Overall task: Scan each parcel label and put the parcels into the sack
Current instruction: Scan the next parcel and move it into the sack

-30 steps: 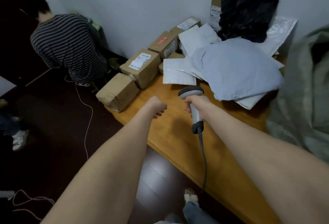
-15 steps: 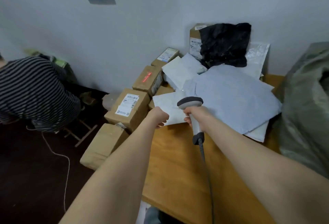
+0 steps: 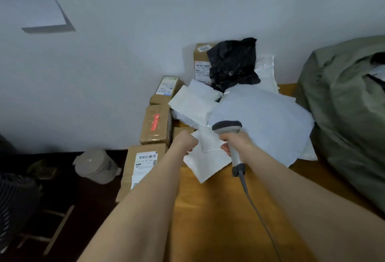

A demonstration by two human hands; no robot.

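Lying between both hands, the white mailer [image 3: 208, 163] adjoins the left hand [image 3: 184, 142], curled fingers' grasp unclear; the right hand [image 3: 235, 142] clenches the scanner [image 3: 227, 127].

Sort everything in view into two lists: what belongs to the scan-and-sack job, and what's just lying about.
Job in hand:
scanner gripped in the right hand
left hand, curled at the edge of the white mailer
grey mailer
black bag parcel
labelled box
green sack

Lying about:
lidded bin
pinned-up paper sheet
wooden frame
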